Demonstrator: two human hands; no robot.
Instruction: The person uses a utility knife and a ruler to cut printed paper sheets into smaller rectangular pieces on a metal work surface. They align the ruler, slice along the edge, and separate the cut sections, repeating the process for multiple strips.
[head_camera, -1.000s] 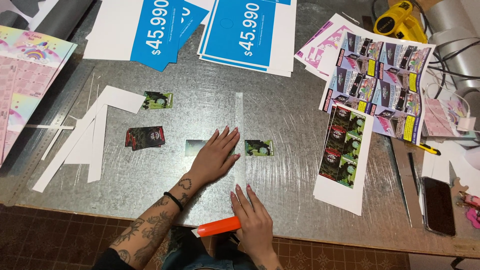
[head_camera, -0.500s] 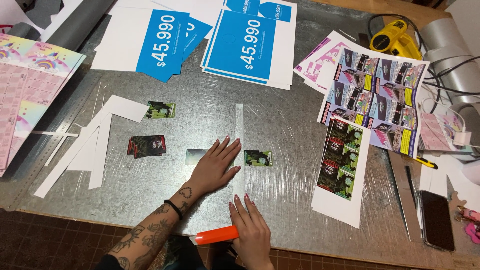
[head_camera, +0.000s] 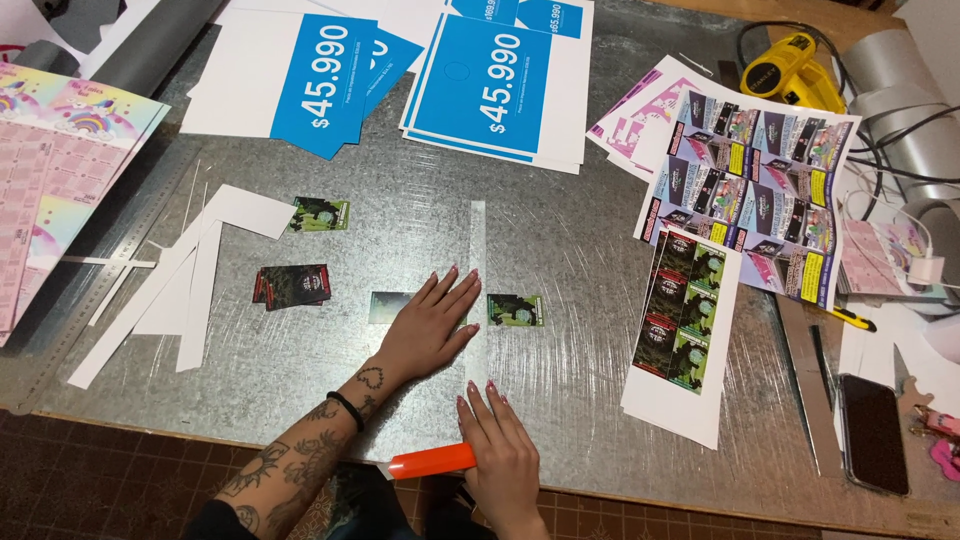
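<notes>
On the far left a stack of pastel rainbow sheets (head_camera: 55, 170) hangs over the edge of the metal table (head_camera: 580, 240), pushed aside, and next to it lie long white paper strips (head_camera: 180, 290), the kind of trimmings a cut leaves, swept together in a loose fan. Just right of those sit a small green card (head_camera: 321, 214) and a short pile of dark cards (head_camera: 292, 285), kept apart from the scraps, it seems, so that finished pieces do not get mixed with waste. The left hand (head_camera: 430, 325) lies flat, fingers spread and released, pressing down on a printed strip (head_camera: 388, 306) and against the left edge of a clear ruler (head_camera: 477, 290) that runs away from the person; I judge the weight is there to keep both from sliding. Right of the ruler a green card (head_camera: 516, 310) lies free of the strip, touching or nearly touching the ruler's other edge. Nearer the table's front edge the right hand (head_camera: 505, 450) is closed around an orange cutter (head_camera: 432, 460), its fingertips set at the ruler's near end, held low so the tool can follow the straight edge. Further right waits an uncut sheet of dark and green cards (head_camera: 685, 325), beside colourful flyers (head_camera: 760, 190), and a black phone (head_camera: 872, 432) rests well clear at the far right.
</notes>
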